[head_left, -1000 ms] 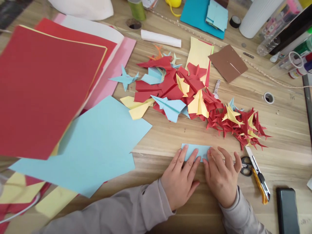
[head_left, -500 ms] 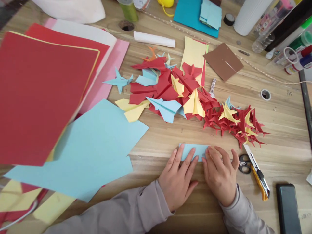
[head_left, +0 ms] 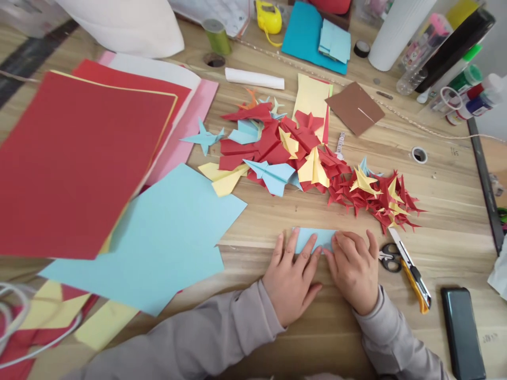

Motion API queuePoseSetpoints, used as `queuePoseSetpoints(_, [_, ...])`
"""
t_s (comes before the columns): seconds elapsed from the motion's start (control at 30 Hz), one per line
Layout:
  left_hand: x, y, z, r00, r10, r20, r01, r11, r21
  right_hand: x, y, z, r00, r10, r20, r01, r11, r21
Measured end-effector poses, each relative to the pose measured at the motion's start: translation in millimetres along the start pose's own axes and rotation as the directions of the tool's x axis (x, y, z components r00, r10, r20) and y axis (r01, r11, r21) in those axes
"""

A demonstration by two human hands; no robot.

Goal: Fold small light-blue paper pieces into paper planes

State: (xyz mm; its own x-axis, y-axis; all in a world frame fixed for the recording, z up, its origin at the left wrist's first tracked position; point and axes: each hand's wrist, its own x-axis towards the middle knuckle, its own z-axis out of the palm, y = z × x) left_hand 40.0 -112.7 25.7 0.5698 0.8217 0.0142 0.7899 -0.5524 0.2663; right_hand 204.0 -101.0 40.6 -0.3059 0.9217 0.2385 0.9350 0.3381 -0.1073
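A small light blue folded paper (head_left: 321,238) lies flat on the wooden table in front of me. Across its left part my left hand (head_left: 291,282) rests palm down, fingers spread and stretched out, pressing on the paper. At the right end, my right hand (head_left: 354,269) has its thumb and forefinger closed on the paper's edge, with the other fingers bent and the little finger raised. Its fingertips cover that end. Just right of this hand lie black-handled scissors (head_left: 390,257) and a yellow utility knife (head_left: 415,289) with its blade out.
Beyond the hands spreads a pile of folded red, yellow and blue paper planes (head_left: 273,142) and spiky paper stars (head_left: 380,198). Large red sheets (head_left: 87,169) and blue sheets (head_left: 158,243) cover the left. A black case (head_left: 462,332) lies at lower right; bottles and markers (head_left: 469,79) stand at back right.
The camera view has shifted slightly, showing more of the table's back. Both hands stay on the blue paper; my right thumb now sits closer to the left fingertips.
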Motion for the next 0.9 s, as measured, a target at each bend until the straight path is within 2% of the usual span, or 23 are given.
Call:
queuePoseSetpoints(0.53, [1.1, -4.8, 4.6, 0.992, 0.085, -0.089, -0.083, 0.996, 0.030, 1.8, 0.4, 8.1, 0.996, -0.006, -0.085, 0.001, 0.998, -0.058])
queuePoseSetpoints(0.73, [3.8, -3.9, 8.2, 0.995, 0.077, -0.068, -0.071, 0.994, 0.085, -0.4, 3.3, 16.5, 0.995, -0.021, -0.097, 0.011, 0.995, -0.102])
queuePoseSetpoints(0.9, [-0.5, -17.3, 12.5, 0.986, 0.141, -0.093, -0.128, 0.983, 0.135, -1.5, 6.1, 17.8, 0.994, 0.007, -0.108, -0.019, 0.993, -0.115])
